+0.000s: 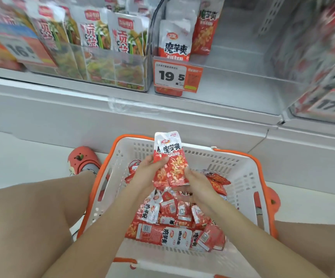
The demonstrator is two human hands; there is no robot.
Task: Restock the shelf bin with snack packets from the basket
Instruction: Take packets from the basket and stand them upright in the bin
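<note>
I held a small stack of red-and-white snack packets (pixel 169 161) upright above the white basket (pixel 241 177) with the orange rim. My left hand (pixel 148 173) had its grip pinched on the stack's left edge, and my right hand (pixel 197 182) had its grip closed on the lower right corner. More packets of the same kind (pixel 168 219) lay heaped in the basket, near me. On the far shelf, the clear bin (pixel 222 63) behind the 19.5 price tag (pixel 175 76) held a few matching packets (pixel 175 42) standing at its left side.
</note>
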